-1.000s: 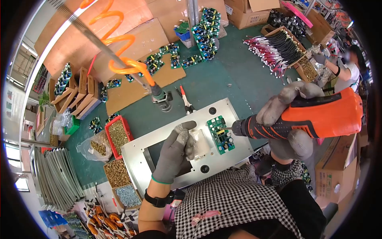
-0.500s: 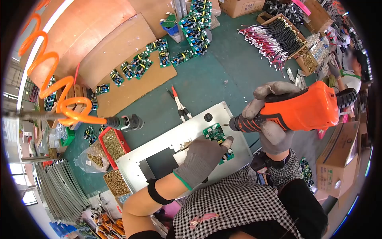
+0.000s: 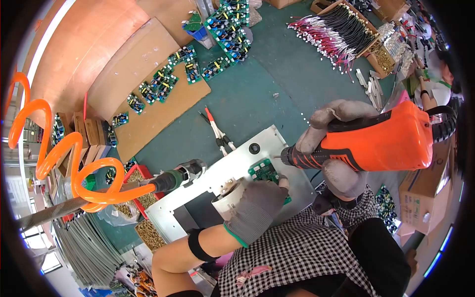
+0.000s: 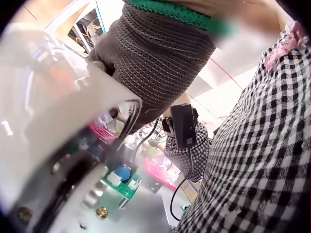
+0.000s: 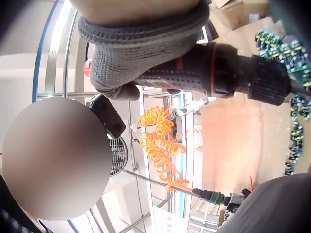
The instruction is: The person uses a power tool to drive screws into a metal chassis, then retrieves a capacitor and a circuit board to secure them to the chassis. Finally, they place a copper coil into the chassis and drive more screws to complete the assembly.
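Note:
In the head view, the gloved left hand [image 3: 255,207] lies palm down over the green circuit board [image 3: 263,171] on the metal panel [image 3: 173,207]. One fingertip touches the board; the other fingers are hidden. Against that hand stands a white rounded part [image 3: 229,199], large and close in the left wrist view. The gloved right hand [image 3: 341,178] grips an orange and black power driver [image 3: 391,138], its bit pointing left at the board's upper right, apart from it. The right wrist view shows this hand [image 5: 141,63] around the driver's black body [image 5: 194,70].
An orange coiled hose [image 3: 79,168] with a hanging tool [image 3: 180,175] crosses the left side. Beyond the panel lie paired cables [image 3: 217,129], circuit boards on cardboard [image 3: 163,114] and a box of wire leads [image 3: 346,29]. Screw bins [image 3: 148,235] sit at the panel's left.
The left hand has moved right from the panel's middle onto the circuit board. The hanging tool has swung left, then back right and lower. The right hand still grips the driver.

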The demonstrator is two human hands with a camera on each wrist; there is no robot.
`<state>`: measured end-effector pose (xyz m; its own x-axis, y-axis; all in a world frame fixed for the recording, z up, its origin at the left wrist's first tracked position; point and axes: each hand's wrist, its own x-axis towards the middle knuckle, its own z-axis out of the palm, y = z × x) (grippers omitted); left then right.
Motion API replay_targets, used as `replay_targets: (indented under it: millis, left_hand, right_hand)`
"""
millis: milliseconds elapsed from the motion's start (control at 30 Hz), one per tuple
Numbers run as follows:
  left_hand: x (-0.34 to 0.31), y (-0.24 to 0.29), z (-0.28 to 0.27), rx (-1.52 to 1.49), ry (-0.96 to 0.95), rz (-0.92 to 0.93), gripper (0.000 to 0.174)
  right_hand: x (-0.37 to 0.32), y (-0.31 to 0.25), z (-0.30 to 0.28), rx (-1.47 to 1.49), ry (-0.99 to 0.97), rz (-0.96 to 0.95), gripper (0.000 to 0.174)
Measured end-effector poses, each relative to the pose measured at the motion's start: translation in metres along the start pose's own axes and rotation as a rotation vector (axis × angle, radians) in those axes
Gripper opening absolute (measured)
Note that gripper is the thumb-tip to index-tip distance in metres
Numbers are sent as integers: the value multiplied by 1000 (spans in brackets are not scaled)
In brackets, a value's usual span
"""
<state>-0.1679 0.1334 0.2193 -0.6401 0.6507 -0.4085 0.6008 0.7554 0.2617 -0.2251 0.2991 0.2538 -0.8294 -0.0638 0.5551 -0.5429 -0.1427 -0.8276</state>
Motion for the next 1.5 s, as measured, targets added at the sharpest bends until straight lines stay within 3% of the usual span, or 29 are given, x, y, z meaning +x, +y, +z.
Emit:
replay_targets:
  millis: [167, 267, 367, 533, 667, 833, 967, 1133, 1267, 1300, 1367, 1467, 1500]
  left_hand:
    - [-1, 4, -7, -13, -76, -45, 31]
    - [-1, 4, 4, 42, 62, -43, 20]
    - [-1, 1, 0, 25, 25, 0, 34]
    - [1, 0, -6, 28, -37, 9, 35]
    - [-1, 1, -13, 31, -64, -8, 35]
    - [-5, -3, -3, 30, 47, 39, 36]
    - [-3, -5, 10, -40, 114, 32, 39]
    - [-2, -6, 27, -114, 345, 18, 22]
    - [1, -10, 42, -30, 345, 34, 15]
    - [0, -11, 41, -11, 339, 31, 14]
    - [-5, -10, 35, 26, 301, 14, 10]
    - [-35, 0, -4, 29, 214, -76, 21]
    - [-49, -1, -13, -279, 268, -86, 26]
  right_hand:
    - [4, 0, 1, 80, 18, 25, 62]
    - [4, 0, -5, -47, -64, 9, 60]
    - [9, 0, -2, -3, -101, -17, 59]
    - [10, 4, 6, 120, -93, -31, 57]
    - [9, -2, 20, 164, 7, 69, 51]
    - [9, 0, 27, 176, 11, 103, 50]
    - [15, 2, 30, -52, -128, 36, 51]
    - [10, -12, 51, -438, -228, 118, 43]
    - [-3, -4, 58, -408, -171, 123, 45]
    - [-6, 1, 55, -454, -202, 26, 46]
    - [-5, 0, 53, -440, -264, -46, 48]
    - [4, -9, 53, -172, -279, 60, 52]
    - [8, -17, 54, -23, -230, 124, 53]
